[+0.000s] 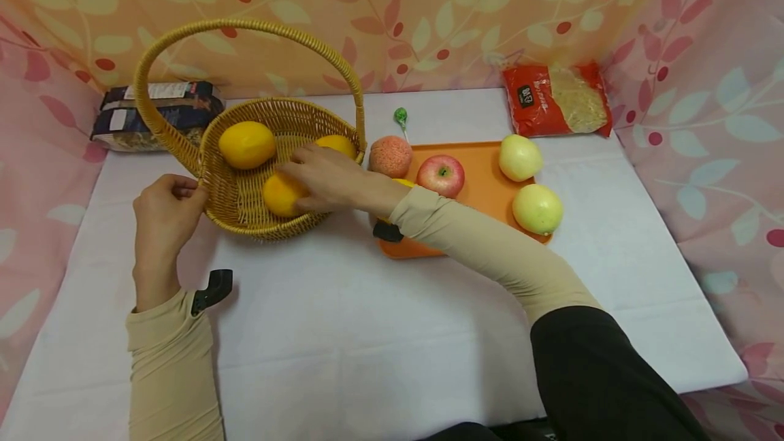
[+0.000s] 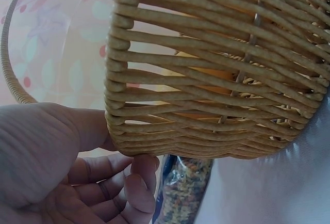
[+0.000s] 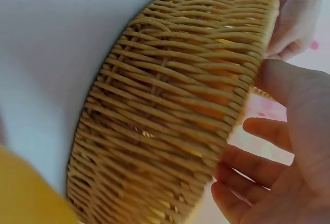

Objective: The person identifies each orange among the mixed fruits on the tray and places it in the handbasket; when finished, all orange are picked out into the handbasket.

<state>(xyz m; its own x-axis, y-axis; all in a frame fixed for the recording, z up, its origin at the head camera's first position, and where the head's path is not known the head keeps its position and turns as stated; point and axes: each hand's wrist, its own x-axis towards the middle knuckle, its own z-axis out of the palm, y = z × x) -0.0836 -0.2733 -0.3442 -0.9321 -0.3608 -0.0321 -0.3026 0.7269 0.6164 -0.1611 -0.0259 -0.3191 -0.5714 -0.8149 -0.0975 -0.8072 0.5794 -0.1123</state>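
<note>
At the left of the head view stands a wicker basket [image 1: 245,226] with a tall handle, holding several yellow fruits. The left hand [image 1: 165,220] pinches its left rim between thumb and fingers; the left wrist view shows the thumb and fingertips at the rim [image 2: 117,74]. Over the basket, the right hand [image 1: 327,179] grips a yellow-orange fruit [image 1: 282,196], thumb on the near side and fingers above. From the right wrist view its fingers [image 3: 252,164] reach over the rim, some fingertips hidden behind the weave [image 3: 154,90]. One lemon [image 1: 247,145] lies left, another [image 1: 337,146] right.
Beneath the right forearm lies an orange tray [image 1: 490,203], bearing an apple [image 1: 442,175], a rough pink fruit [image 1: 390,156], two pale green fruits [image 1: 537,209] and a partly covered yellow one. Behind are a lollipop [image 1: 401,116], a red packet [image 1: 554,101] and a dark packet [image 1: 156,114].
</note>
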